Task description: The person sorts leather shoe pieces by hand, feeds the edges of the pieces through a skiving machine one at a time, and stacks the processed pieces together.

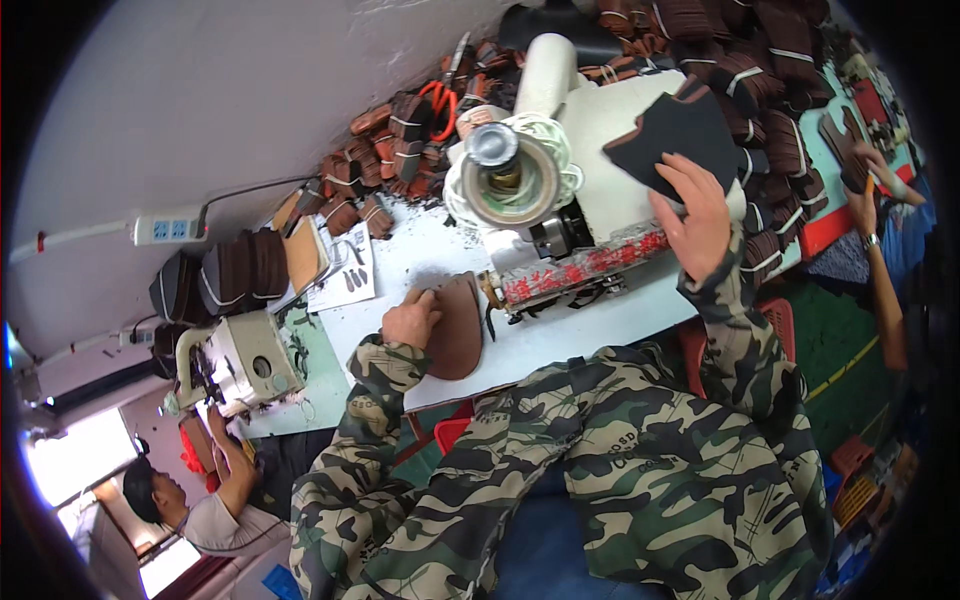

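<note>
My left hand (411, 319) is closed at the edge of a brown leather piece (456, 345) with a rounded end, which lies on the white tabletop. The fingers are curled and partly hide what they grip. Over the white bench machine (622, 120), my right hand (697, 215) reaches with its fingers stretched out. Its fingertips touch the lower edge of a dark, notched leather piece (685, 135) lying on the machine's top. The machine's front bar (585, 268) is grey with flaked red paint, close to the brown piece.
Bundled brown and black leather pieces (785, 140) are stacked at the right, with smaller bundles (345, 172) along the wall. Red-handled scissors (440, 108) stand among them. A paper sheet (345, 270) lies at left. Co-workers sit at left (205, 505) and right (905, 240).
</note>
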### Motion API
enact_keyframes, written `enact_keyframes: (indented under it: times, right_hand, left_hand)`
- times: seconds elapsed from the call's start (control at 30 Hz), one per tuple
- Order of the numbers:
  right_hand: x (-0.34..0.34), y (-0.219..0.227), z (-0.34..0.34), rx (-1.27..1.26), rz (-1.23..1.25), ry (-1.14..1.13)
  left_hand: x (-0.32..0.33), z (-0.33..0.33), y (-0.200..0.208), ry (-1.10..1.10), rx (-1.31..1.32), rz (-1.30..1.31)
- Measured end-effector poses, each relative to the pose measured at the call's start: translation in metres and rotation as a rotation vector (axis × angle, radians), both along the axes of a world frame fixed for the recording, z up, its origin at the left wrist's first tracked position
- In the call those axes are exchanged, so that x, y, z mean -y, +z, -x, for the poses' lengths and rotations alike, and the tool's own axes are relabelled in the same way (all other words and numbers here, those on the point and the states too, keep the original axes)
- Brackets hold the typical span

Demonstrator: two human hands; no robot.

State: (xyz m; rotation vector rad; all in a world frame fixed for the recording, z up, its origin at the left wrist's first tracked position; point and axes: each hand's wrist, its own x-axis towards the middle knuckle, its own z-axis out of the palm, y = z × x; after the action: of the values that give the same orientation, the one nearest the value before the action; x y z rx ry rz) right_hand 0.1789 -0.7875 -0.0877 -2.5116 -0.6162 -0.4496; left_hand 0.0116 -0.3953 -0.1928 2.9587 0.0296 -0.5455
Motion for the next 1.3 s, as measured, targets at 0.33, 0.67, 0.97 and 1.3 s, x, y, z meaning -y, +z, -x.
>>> enact_keyframes:
  times: [0.33, 0.67, 0.97, 1.3]
  right_hand:
    - [-0.041, 0.035, 0.077, -0.618, -0.394, 0.242]
    - [-0.073, 0.0, 0.098, -1.432, -0.864, 0.363]
    - [-0.083, -0.009, 0.092, -1.519, -1.139, 0.316]
    - [-0.023, 0.036, 0.027, -0.746, -0.477, 0.414]
  left_hand:
    - [0.007, 0.0, 0.012, 0.145, -0.099, 0.12]
    - [0.068, -0.083, 0.11, 0.105, -0.42, 1.024]
    - [0.099, -0.119, 0.107, -0.101, 0.101, 0.482]
    - [0.117, -0.081, 0.115, 0.261, -0.182, 1.148]
